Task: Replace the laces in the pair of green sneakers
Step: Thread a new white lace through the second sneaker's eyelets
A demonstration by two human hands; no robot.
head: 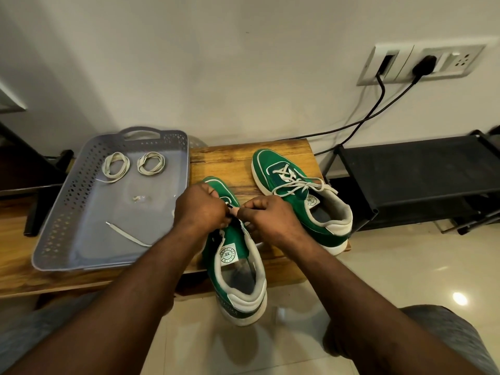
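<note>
- Two green sneakers with white trim are on a wooden bench (221,161). The near sneaker (238,255) is at the centre of the frame, its heel reaching past the bench's front edge. The far sneaker (297,197) sits right of centre, with a white lace threaded through it and the ends lying loose.
- Two bare hands meet over the near sneaker's eyelets. The left hand (201,209) and the right hand (270,215) both have their fingers curled tight, pinching at the lacing. The fingers hide exactly what they pinch.
- One grey perforated tray (65,201) fills the left of the frame, resting on the bench just beside the near sneaker.
- The tray holds four things:
  - a left coil (115,167) and a right coil (151,163) of pale lace, side by side at its far end
  - one loose lace (127,235) near the front, running under the left forearm
  - one small pale scrap (139,198) in the middle
- At upper right, one wall socket panel (457,60) has two black cables (378,104) plugged in and trailing down.
- At right, one black rack (405,180) stands on the floor.
</note>
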